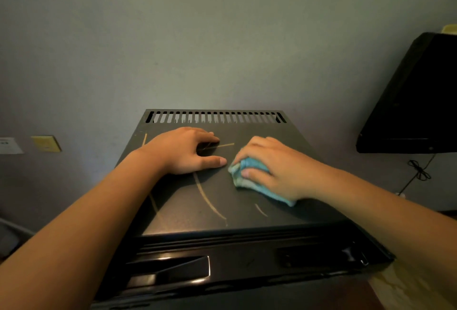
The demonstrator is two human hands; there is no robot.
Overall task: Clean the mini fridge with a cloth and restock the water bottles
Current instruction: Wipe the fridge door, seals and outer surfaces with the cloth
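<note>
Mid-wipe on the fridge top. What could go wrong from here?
1. The left hand rests on the fridge top beside the cloth, so the wipe may bump it or skip the patch under it.
2. The right hand grips the cloth bunched up, so coverage per pass is likely small.
3. The vent slots along the back edge could catch the cloth or take in dirt.

On the fridge (188,213) top, left hand (184,151) lies left of the cloth (249,176), w/ right hand (274,166) on it.
</note>
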